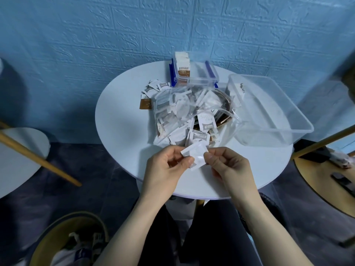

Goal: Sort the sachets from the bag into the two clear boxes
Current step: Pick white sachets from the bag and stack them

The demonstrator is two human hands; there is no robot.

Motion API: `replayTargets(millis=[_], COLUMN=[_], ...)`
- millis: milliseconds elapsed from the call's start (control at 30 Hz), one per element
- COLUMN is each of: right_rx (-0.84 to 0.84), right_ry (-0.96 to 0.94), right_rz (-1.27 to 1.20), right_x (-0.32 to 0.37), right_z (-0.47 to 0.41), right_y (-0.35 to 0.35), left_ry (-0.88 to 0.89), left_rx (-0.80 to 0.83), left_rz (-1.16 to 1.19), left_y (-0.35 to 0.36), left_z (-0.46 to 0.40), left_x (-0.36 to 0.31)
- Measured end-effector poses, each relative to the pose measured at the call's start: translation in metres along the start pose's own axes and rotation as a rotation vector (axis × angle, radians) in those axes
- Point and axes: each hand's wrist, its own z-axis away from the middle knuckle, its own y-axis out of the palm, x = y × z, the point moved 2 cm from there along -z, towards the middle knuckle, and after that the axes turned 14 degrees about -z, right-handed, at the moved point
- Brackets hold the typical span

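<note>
From the head view, both my hands are up over the near edge of the round white surface. My left hand pinches the left edge of a small white sachet, thumb and forefinger curled onto it. My right hand pinches the right edge of that same sachet, fingers curled on its corner. The sachet hangs between the two hands, just above the surface and just in front of the bag.

The clear plastic bag lies in the middle of the surface, its mouth toward me, stuffed with white and brown sachets, several spilling out at the near end. A few loose sachets lie beside the bag at its far left.

Behind the bag stands the small clear box with blue clips, a row of brown-and-white sachets upright against its left wall. To the right sits the large clear box, overhanging the edge of the surface; I can make out a sachet or two at its far-left corner, touching the bag's side.

My dark trousers show below.
</note>
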Motion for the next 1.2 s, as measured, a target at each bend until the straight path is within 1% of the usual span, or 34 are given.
replayTargets(millis=[67,133,200,267,300,367,467,633,867,933,1033,1133,1200], right_rx=[0.021,0.003,-0.022,0.014,0.043,0.087,0.098,0.063,0.005,0.009,-0.003,-0.054,-0.035], right_ry=[-0.050,-0.147,-0.265,-0.375,-0.399,-0.390,-0.376,-0.391,-0.455,-0.483,-0.462,-0.396,-0.350], right_rz=[0.060,0.186,0.389,0.629,0.732,0.868,0.950,0.925,0.846,0.846,0.823,0.677,0.533], right_x=[0.001,0.003,0.006,0.008,0.009,0.009,0.010,0.011,0.011,0.010,0.008,0.008,0.010], right_z=[0.001,-0.002,-0.008,-0.015,-0.018,-0.025,-0.032,-0.033,-0.029,-0.027,-0.026,-0.026,-0.024], right_y=[0.001,-0.001,-0.004,-0.005,-0.005,-0.004,-0.003,0.000,0.003,0.005,0.006,0.003,0.002], left_ry=[-0.003,-0.004,0.015,0.039,0.048,0.071,0.091,0.080,0.077,0.085,0.064,0.058,0.095], left_rx=[0.021,0.036,0.064,0.081,0.071,0.020,-0.020,0.010,0.067,0.054,-0.012,-0.040,-0.027], left_rz=[0.018,0.006,-0.046,-0.094,-0.113,-0.144,-0.086,0.010,-0.030,-0.008,0.015,0.003,-0.004], left_y=[-0.004,-0.011,-0.016,-0.018,-0.017,-0.015,-0.015,-0.017,-0.023,-0.023,-0.018,-0.014,-0.016], left_z=[-0.001,-0.003,-0.004,-0.003,-0.003,0.000,0.002,0.003,0.006,0.006,0.003,0.002,0.001], left_x=[0.000,0.002,0.004,0.007,0.008,0.009,0.011,0.008,0.005,0.002,0.005,0.009,0.012])
